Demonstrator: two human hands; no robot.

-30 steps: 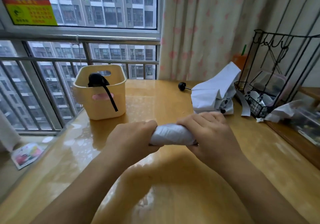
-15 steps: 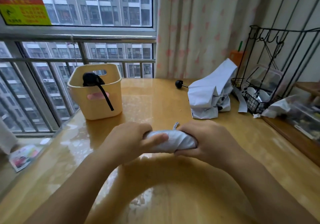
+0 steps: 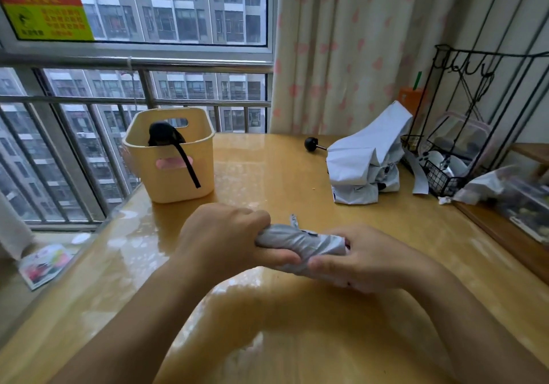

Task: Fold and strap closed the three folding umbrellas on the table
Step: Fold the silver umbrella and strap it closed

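A rolled grey folding umbrella [image 3: 300,244] lies crosswise just above the wooden table [image 3: 267,175], held at both ends. My left hand [image 3: 221,241] grips its left end in a fist. My right hand [image 3: 359,260] holds its right end from below, fingers curled round the fabric. A small strap tab [image 3: 293,220] sticks up from the roll. A second pale grey umbrella [image 3: 367,163] lies loosely crumpled at the far right, its black knob [image 3: 310,143] pointing left. A black umbrella [image 3: 165,137] stands in the yellow basket [image 3: 172,181], its strap hanging over the rim.
A black wire rack [image 3: 445,172] with small items stands at the right edge, with a plastic bag [image 3: 484,187] beside it. The table's left edge runs along the window railing [image 3: 133,62]. A curtain [image 3: 356,42] hangs behind the table.
My right hand has turned from on top of the roll to beneath its right end. More of the grey roll and its strap tab now show between my hands.
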